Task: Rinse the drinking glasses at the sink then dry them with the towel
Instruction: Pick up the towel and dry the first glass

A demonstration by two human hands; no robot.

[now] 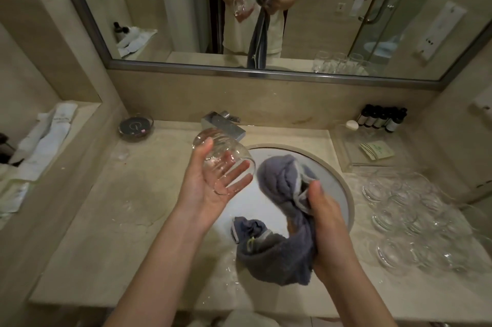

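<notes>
Glass (223, 160) in left hand (213, 182) grip; towel (279, 220) in right hand (327, 228).

The towel (277, 220) is slate blue-grey with a pale grey band near its edge. The drinking glass (223, 158) is clear, as are the glasses (415, 222) at the right. The tabletop (111, 220) is mottled beige stone, the sink (338, 188) white, the small bottles (380, 118) dark with pale labels.
</notes>
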